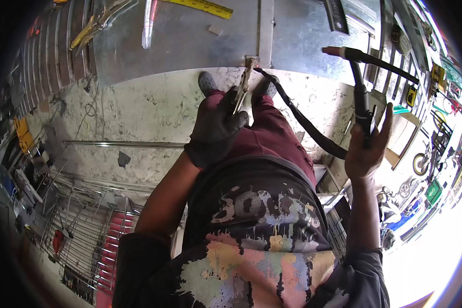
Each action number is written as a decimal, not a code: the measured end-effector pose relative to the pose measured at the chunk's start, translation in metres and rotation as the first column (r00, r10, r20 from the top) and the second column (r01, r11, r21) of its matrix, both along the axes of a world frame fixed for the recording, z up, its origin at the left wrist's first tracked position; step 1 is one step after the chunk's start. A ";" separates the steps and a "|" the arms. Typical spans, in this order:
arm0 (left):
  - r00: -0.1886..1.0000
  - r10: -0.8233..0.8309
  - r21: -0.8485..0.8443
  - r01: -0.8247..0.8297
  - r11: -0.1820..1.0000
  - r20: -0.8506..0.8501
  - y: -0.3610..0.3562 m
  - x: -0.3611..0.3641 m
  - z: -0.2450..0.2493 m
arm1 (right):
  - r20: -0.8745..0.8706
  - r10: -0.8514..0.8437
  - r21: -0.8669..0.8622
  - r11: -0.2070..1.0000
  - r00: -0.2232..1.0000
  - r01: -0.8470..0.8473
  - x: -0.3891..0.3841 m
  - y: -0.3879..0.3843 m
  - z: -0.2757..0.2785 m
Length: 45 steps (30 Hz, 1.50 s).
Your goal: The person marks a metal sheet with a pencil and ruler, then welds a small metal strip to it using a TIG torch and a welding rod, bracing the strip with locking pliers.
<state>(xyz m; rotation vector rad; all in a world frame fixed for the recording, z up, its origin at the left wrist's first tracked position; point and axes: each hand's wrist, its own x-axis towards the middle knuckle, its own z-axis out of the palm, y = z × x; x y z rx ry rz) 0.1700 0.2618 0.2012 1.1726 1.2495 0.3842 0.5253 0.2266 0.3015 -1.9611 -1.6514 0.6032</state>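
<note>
My left hand (218, 126), in a dark glove, is closed round a pair of metal locking pliers (242, 87). The jaws of the pliers are at a small piece at the near edge of the metal sheet (190, 51). On the right, my bare right hand (367, 146) holds a black welding torch (361, 95) upright, with some fingers extended along its handle. The torch head points left, above the sheet's right part. A black cable (313, 131) runs from near my right hand towards the pliers.
A yellow ruler (205, 7) and a clamp tool (95, 31) lie on the metal surface. Steel tubes (123, 144) are on the stained floor at left, near a wire rack (77, 236). Motorbikes (420, 163) stand at far right.
</note>
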 end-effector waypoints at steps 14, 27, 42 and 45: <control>0.642 -0.036 0.059 0.126 0.990 -0.766 0.002 0.033 0.068 | 0.360 -0.268 0.036 0.961 0.893 0.274 0.194 0.052 0.014; 0.470 0.219 0.213 -0.067 0.975 -0.855 -0.044 0.077 0.043 | 0.384 -0.355 -0.116 0.897 0.853 0.425 0.258 0.117 -0.054; 0.449 -0.052 -0.035 0.046 0.998 -0.892 -0.045 0.080 0.063 | 0.676 -0.163 0.006 0.976 0.719 0.216 0.219 0.100 -0.038; 0.500 -0.205 -0.209 0.050 0.977 -0.841 -0.035 0.099 0.105 | 0.534 -0.037 0.222 0.970 0.845 -0.098 0.164 0.074 -0.035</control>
